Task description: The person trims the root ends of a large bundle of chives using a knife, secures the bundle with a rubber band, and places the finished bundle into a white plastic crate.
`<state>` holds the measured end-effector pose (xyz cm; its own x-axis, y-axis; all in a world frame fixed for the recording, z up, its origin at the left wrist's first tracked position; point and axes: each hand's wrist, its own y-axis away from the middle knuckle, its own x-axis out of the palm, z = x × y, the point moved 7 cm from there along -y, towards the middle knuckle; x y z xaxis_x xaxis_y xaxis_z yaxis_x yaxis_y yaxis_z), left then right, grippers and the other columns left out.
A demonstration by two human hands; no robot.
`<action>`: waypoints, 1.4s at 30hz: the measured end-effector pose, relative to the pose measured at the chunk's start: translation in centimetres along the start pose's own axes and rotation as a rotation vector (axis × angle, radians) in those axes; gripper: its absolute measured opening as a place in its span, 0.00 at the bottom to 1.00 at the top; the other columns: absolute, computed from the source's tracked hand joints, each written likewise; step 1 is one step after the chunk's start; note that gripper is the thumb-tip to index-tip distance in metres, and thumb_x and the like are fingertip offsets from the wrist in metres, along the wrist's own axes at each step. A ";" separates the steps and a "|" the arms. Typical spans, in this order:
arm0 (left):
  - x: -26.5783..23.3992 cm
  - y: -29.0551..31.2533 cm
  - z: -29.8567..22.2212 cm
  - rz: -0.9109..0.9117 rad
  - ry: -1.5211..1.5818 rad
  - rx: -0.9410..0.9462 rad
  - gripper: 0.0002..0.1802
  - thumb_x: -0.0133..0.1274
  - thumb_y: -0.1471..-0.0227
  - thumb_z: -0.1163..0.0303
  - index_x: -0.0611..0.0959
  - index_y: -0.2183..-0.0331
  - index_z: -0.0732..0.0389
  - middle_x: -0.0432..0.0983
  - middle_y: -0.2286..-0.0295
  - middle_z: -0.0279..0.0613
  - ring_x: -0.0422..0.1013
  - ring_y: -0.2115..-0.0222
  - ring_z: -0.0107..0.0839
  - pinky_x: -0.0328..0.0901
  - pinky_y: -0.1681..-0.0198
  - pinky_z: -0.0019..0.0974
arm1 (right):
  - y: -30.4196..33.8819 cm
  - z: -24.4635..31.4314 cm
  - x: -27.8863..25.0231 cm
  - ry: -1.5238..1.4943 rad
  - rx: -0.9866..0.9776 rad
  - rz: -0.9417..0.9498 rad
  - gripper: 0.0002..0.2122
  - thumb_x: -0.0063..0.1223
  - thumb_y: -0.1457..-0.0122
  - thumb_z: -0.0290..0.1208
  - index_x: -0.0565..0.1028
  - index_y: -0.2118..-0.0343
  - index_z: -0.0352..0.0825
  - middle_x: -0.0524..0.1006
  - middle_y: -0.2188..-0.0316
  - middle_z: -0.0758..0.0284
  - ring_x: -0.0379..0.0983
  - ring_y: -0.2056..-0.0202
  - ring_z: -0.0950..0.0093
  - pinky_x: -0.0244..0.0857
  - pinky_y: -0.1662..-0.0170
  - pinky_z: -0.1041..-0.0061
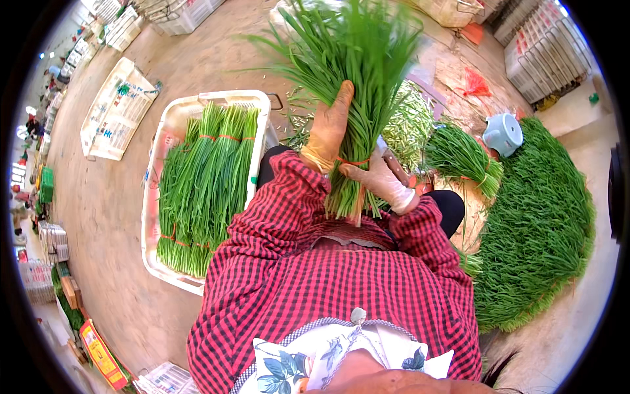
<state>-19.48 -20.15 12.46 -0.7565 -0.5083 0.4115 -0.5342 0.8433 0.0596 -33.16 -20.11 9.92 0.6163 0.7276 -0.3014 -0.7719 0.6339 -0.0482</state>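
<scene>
In front of me I hold up a bunch of long green garlic chives (367, 85), its leaf tips blurred and spread away from me. A red band circles it near the cut ends. My left hand (328, 128), in a translucent glove, is wrapped round the bunch above the band. My gloved right hand (384, 182) grips its lower part from the right, thumb at the band. Right beside that hand is a knife with a wooden handle (394, 166); I cannot tell whether the hand holds it. Banded bunches (210, 177) fill a white plastic crate (152, 217) at left.
Loose chives (535, 230) form a big heap at right. Near it are another banded bunch (462, 157), a pale blue stool (503, 134) and scattered trimmings (408, 128). An empty white crate (120, 108) stands at far left; stacked crates (548, 56) are at back right.
</scene>
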 end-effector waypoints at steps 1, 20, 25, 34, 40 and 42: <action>0.2 -0.2 0.0 -0.026 -0.049 0.121 0.34 0.54 0.44 0.46 0.76 0.52 0.71 0.77 0.59 0.43 0.74 0.63 0.31 0.69 0.59 0.34 | -0.1 -0.1 0.2 -0.074 0.092 0.043 0.43 0.65 0.46 0.41 0.50 0.36 0.27 0.66 0.43 0.58 0.63 0.44 0.70 0.57 0.41 0.72; -2.2 0.7 8.4 0.621 -0.113 -0.628 0.29 0.47 0.39 0.50 0.75 0.47 0.63 0.72 0.48 0.43 0.69 0.49 0.35 0.56 0.39 0.39 | 1.8 -7.2 -2.6 -0.766 0.212 -0.117 0.27 0.64 0.46 0.38 0.70 0.46 0.29 0.75 0.51 0.64 0.70 0.51 0.74 0.62 0.46 0.73; 0.1 -0.4 4.6 0.455 0.144 -0.389 0.26 0.50 0.40 0.58 0.72 0.45 0.64 0.72 0.48 0.42 0.70 0.50 0.34 0.63 0.44 0.37 | 0.2 -4.2 -1.6 -0.499 0.129 0.009 0.32 0.61 0.44 0.46 0.65 0.41 0.32 0.72 0.47 0.65 0.67 0.46 0.73 0.58 0.41 0.73; -0.2 -1.4 5.5 0.147 0.101 -0.271 0.23 0.64 0.50 0.63 0.79 0.55 0.65 0.79 0.59 0.41 0.76 0.62 0.30 0.71 0.57 0.34 | -4.6 -2.4 -8.8 -0.594 -0.026 -0.639 0.21 0.63 0.47 0.33 0.72 0.52 0.32 0.77 0.56 0.64 0.71 0.54 0.74 0.63 0.47 0.72; -2.3 -0.8 5.1 0.142 0.596 -0.304 0.20 0.47 0.39 0.60 0.78 0.53 0.63 0.79 0.58 0.42 0.76 0.60 0.37 0.70 0.52 0.40 | 0.6 -5.7 -12.8 -0.440 -0.087 -0.744 0.18 0.63 0.47 0.29 0.73 0.54 0.32 0.76 0.59 0.68 0.72 0.57 0.75 0.65 0.51 0.74; -3.2 -0.4 6.0 0.112 0.574 -0.332 0.20 0.47 0.39 0.59 0.78 0.52 0.62 0.79 0.58 0.42 0.76 0.60 0.37 0.70 0.52 0.40 | 0.8 -6.5 -12.4 -0.588 -0.034 -0.767 0.19 0.62 0.45 0.31 0.72 0.52 0.33 0.76 0.58 0.68 0.73 0.58 0.75 0.67 0.52 0.74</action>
<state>-19.08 -19.95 5.62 -0.4310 -0.3186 0.8443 -0.2508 0.9410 0.2271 -42.38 -30.33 7.41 0.9269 0.1399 0.3481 -0.1255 0.9900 -0.0637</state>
